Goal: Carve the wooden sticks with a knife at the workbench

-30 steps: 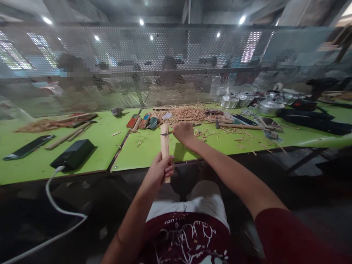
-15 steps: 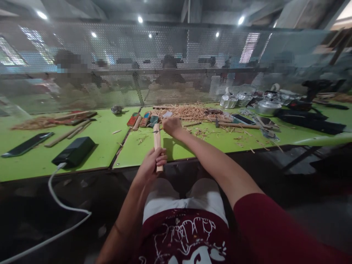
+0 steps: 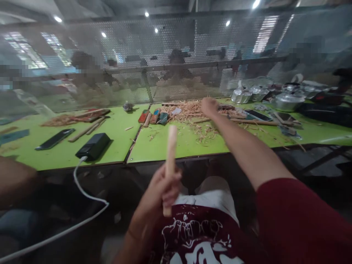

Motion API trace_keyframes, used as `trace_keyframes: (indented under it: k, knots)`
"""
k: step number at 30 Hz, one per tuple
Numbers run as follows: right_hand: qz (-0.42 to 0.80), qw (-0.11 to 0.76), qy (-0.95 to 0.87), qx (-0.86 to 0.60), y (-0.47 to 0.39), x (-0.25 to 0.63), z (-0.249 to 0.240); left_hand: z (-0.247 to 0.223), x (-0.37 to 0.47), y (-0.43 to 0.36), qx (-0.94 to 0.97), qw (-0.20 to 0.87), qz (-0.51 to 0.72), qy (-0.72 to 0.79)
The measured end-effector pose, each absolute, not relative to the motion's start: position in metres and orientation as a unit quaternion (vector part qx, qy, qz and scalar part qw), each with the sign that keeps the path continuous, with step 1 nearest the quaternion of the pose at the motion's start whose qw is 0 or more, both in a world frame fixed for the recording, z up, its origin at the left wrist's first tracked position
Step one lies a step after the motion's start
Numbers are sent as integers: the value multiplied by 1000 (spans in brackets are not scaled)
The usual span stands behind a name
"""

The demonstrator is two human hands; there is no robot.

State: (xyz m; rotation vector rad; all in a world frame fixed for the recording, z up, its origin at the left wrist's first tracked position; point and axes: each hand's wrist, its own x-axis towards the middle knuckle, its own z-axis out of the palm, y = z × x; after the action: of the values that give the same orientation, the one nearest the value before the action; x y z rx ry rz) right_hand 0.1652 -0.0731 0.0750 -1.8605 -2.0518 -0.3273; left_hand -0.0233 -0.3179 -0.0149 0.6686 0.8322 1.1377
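My left hand [image 3: 166, 187] is wrapped round a pale wooden stick [image 3: 171, 150], held upright in front of my lap, with its top end rising past the table's front edge. Motion blurs both the hand and the stick. My right hand [image 3: 210, 107] is stretched out over the pile of wood shavings [image 3: 189, 110] at the back of the table. Its fingers look curled closed; what they hold, if anything, is hidden. Left of the pile lie a red block [image 3: 143, 116] and a small wooden piece [image 3: 147, 120].
On the green table [image 3: 148, 145] a black power brick [image 3: 93, 146] with a white cable and a phone [image 3: 55, 139] lie left. Right are a hammer [image 3: 253, 121], another phone [image 3: 257, 115] and silvery kettles [image 3: 288, 99]. A perforated screen [image 3: 170, 79] stands behind. Someone's arm [image 3: 16, 179] shows far left.
My right hand has moved away from the wood, forward and right to the shavings. The thin dark blade beside it is no longer visible. My left hand has drawn the stick back toward my body.
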Motion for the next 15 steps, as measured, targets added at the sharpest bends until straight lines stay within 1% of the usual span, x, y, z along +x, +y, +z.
trace_keyframes:
  k: [2,3,5,8,11,15]
  knots:
    - [-108,185,-693,-688,-62,190,80,-18,-27,-314,301,667,566,380]
    - [-102,190,-686,-695,-61,197,80,-21,-27,-308,309,657,572,383]
    - [-85,197,-693,-688,-69,203,77,-26,-22,-294,329,668,545,385]
    - [-65,161,-765,-620,-95,196,63,-35,-6,-282,346,683,521,376]
    - [-71,132,-810,-567,-122,184,47,-40,9,-280,354,686,516,372]
    - [-65,80,-840,-533,-143,174,37,-40,14,-276,368,691,493,379]
